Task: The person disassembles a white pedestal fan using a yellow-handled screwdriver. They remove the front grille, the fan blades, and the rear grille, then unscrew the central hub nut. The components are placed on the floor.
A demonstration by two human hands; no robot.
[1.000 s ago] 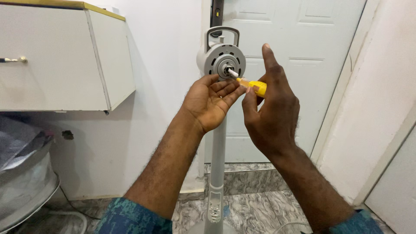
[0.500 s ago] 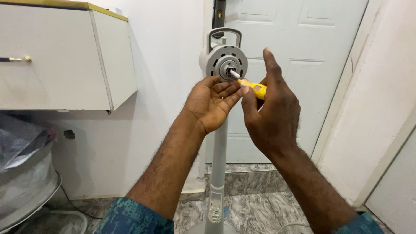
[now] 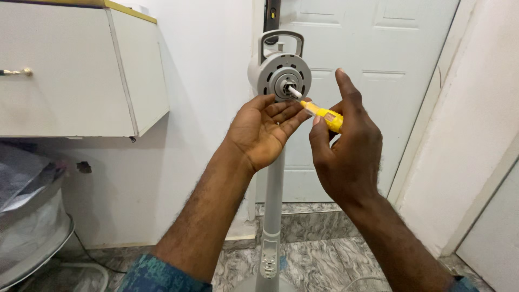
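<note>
Small yellow-handled screwdriver (image 3: pixel 323 113) pinched in the right hand (image 3: pixel 346 151), index finger sticking up. Long axis slanted, tip pointing up-left into the white shaft hub of the grey round fan motor head (image 3: pixel 280 73) atop its pole. Left hand (image 3: pixel 262 127) open, palm up, cupped just below, holding nothing.

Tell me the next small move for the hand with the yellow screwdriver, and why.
Probably ease the right hand forward, keeping the yellow-handled screwdriver in line with the grey round fan motor housing: its tip seems to sit at the white centre shaft, while the open left hand waits cupped beneath.
</note>
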